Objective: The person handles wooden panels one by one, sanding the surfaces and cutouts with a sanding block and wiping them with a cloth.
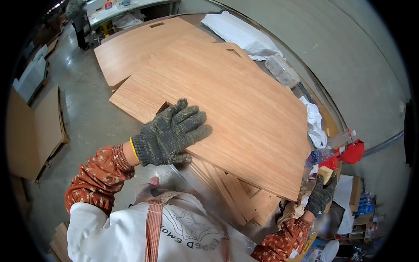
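My left hand (172, 133), in a dark grey knitted glove with a yellow cuff edge, lies flat with fingers stretched out on a large wood-grain panel (227, 105). Its fingers rest beside a dark rectangular cutout (163, 108) near the panel's edge. Off the panel's right end, my right hand (322, 196) wears a matching glove and closes round a small pale yellow block (325, 174); whether it is a sponge or a sanding block I cannot tell. Under the large panel, more wooden boards (233, 192) stick out toward me at angles.
Another panel (135, 50) with a slot lies at the far left. Plastic bottles (318, 157), a red object (352, 151), white sheeting (240, 35) and a clear container (282, 70) line the right side. Cardboard (37, 131) stands on the left floor; a person (78, 22) is far off.
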`<state>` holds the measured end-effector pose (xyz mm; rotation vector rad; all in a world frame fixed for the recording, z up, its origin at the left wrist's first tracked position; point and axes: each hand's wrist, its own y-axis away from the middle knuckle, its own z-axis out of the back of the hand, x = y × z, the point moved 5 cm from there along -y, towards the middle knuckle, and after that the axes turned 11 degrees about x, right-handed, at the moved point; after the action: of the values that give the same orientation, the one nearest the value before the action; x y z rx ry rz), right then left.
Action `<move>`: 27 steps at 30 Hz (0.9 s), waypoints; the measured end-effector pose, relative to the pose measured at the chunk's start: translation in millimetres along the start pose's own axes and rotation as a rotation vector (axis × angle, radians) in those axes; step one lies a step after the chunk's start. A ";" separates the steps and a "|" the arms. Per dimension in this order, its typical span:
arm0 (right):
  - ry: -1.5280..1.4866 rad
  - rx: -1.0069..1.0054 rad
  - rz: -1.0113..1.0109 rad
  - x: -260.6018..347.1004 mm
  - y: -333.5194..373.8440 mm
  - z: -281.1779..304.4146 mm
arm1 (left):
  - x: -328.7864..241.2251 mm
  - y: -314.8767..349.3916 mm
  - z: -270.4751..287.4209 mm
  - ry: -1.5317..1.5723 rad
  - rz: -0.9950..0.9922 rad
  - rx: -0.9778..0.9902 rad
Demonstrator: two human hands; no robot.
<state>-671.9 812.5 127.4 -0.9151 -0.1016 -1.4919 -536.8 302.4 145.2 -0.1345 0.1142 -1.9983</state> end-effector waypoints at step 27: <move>0.026 0.865 0.763 361.4 79.0 -116.5 | 89.9 49.2 3.1 0.181 0.233 -0.370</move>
<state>-606.6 442.4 223.2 -0.1685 -0.3108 -0.6211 -529.6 200.1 145.3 -0.1681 0.5914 -1.7368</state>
